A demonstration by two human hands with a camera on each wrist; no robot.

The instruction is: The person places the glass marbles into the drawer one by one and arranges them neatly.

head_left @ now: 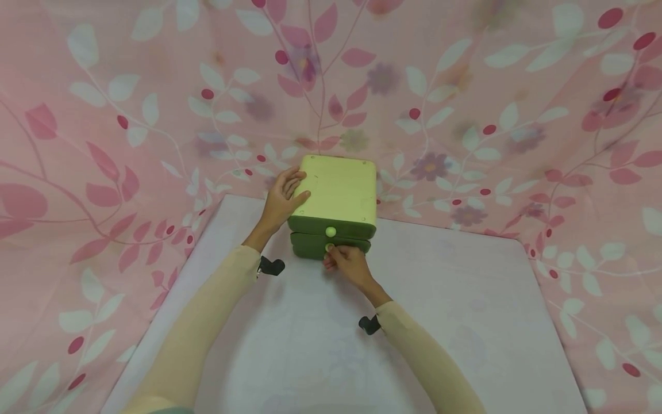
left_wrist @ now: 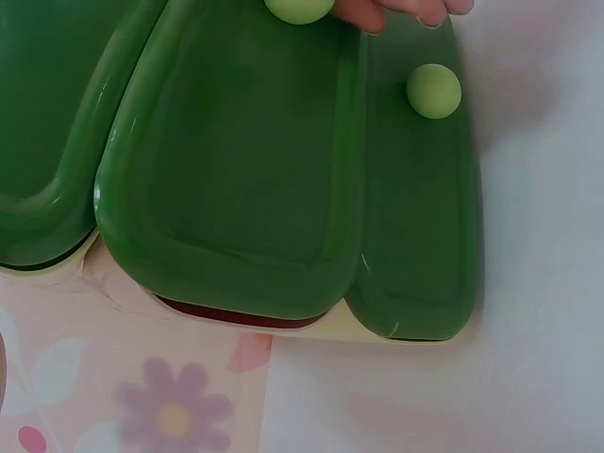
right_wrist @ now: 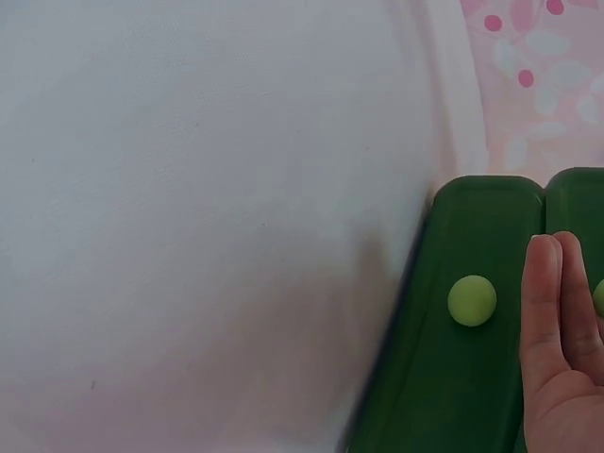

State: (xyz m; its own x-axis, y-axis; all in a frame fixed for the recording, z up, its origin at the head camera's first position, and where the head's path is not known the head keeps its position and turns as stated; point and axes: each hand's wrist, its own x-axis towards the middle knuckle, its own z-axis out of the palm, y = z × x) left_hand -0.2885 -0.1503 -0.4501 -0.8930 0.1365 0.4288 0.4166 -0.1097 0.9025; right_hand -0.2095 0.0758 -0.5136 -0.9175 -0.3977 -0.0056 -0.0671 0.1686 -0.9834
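Pink cloth (head_left: pixel 543 115) printed with leaves and flowers hangs behind and around a pale table (head_left: pixel 445 322); at the table's far edge stands the small drawer chest (head_left: pixel 338 192), with a light yellow-green top and two dark green drawer fronts stacked one above the other. From my remote seat, in the head view, I see the left hand (head_left: pixel 283 198) resting on the chest's top left corner, fingers laid fairly straight over the top, thumb at the side; its grip is open, flat against the chest. The right hand (head_left: pixel 349 264) sits at the lower drawer (head_left: pixel 310 246), fingertips pinched about the lower knob (head_left: pixel 328 248); its grip is closed on that knob. The upper knob (head_left: pixel 330 232) stands free just above, on the upper drawer (head_left: pixel 357 228). The lower front stands slightly forward of the upper one, though I cannot tell how far. Left wrist view: both green fronts fill the frame, fingertips (left_wrist: pixel 401 11) at one knob (left_wrist: pixel 299 8). Right wrist view: fingers (right_wrist: pixel 557 311) lie over a drawer front, beside a free knob (right_wrist: pixel 471 300). Both forearms wear cream sleeves (head_left: pixel 207 322).
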